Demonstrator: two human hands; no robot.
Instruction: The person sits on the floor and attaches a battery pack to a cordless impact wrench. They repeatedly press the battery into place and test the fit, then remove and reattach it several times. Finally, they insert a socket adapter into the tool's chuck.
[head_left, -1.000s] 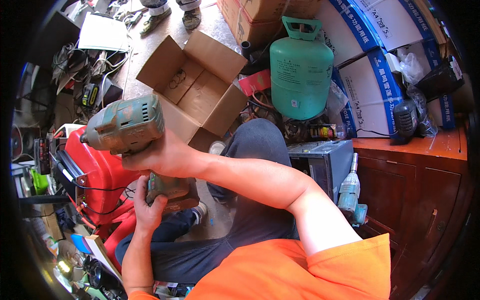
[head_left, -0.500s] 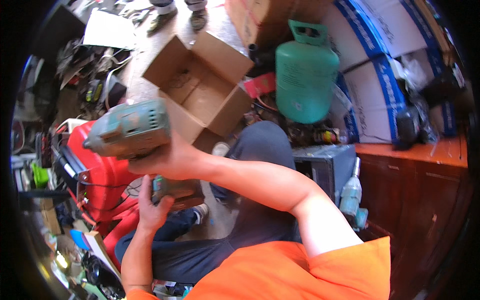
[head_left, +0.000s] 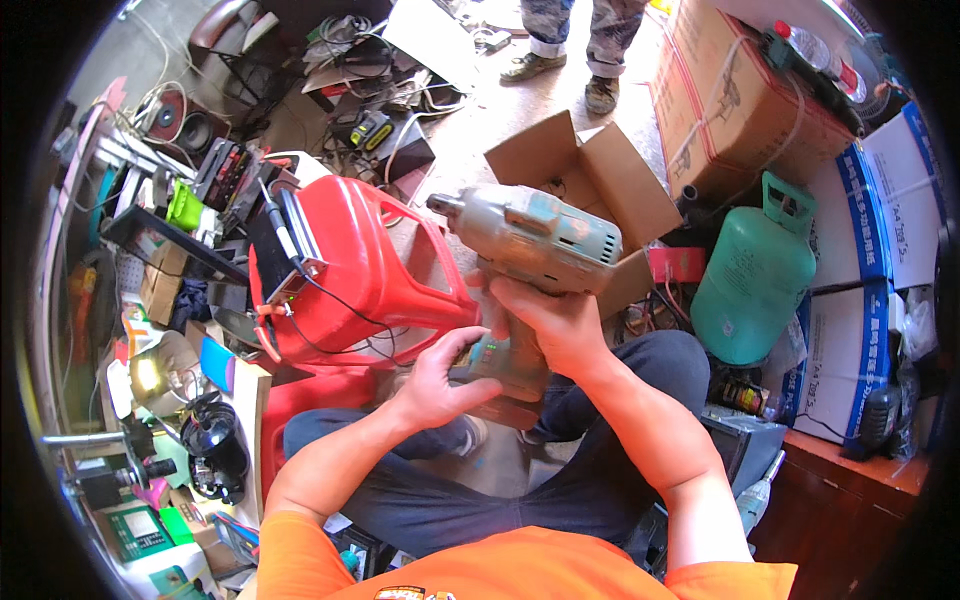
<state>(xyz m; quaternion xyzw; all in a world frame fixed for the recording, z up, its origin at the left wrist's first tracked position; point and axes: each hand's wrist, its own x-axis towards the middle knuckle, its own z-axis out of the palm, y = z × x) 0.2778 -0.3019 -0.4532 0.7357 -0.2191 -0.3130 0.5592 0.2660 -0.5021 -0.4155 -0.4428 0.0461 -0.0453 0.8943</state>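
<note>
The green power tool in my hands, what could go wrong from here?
Two possible risks. First, the green power tool is held by its handle in your right hand, with your left hand at its base; if the grip slips, it could drop toward your legs. Second, its nose points toward the side where the red stool stands; swung that way, it might knock the black device lying there.

Downward fisheye view from head height
</note>
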